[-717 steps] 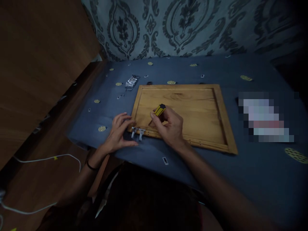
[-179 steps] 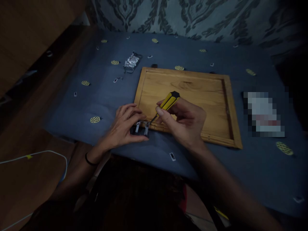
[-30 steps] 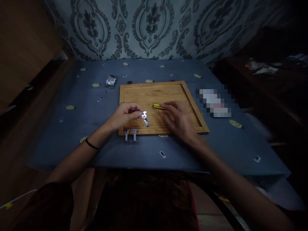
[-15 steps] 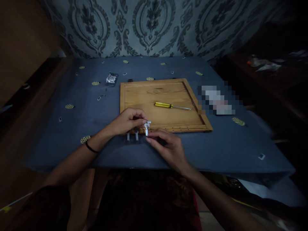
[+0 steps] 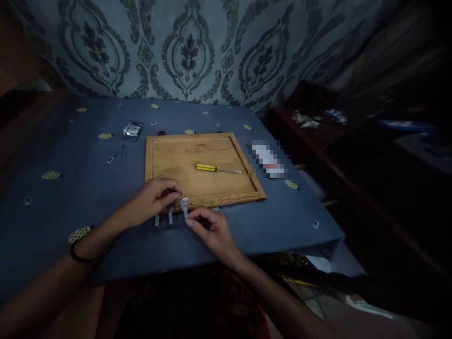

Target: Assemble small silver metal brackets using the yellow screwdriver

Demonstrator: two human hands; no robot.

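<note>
My right hand (image 5: 213,233) pinches the lower end of a small shiny metal piece, hinge-like in shape (image 5: 184,206), at the near edge of a framed wooden panel (image 5: 183,155). Just left of the metal piece, my left hand (image 5: 155,200) has thumb and fingertips pressed together; whatever they hold is too small to make out. Below the left fingers, two similar metal pieces (image 5: 170,217) jut from the panel's near edge over the cloth. On the panel lies a screwdriver (image 5: 208,167) with a yellow and black handle, its tip to the right.
A clear packet of metal pieces (image 5: 132,130) lies at the back left of the patterned blue tablecloth (image 5: 88,188). Nearer are tiny dark bits (image 5: 122,150). Right of the panel lies a partly pixelated white object (image 5: 267,159). A patterned curtain (image 5: 189,52) hangs behind.
The view has swung right, so the table sits further left and lower. My left fingertips have drawn slightly away from the metal piece, while my right hand stays on it.
</note>
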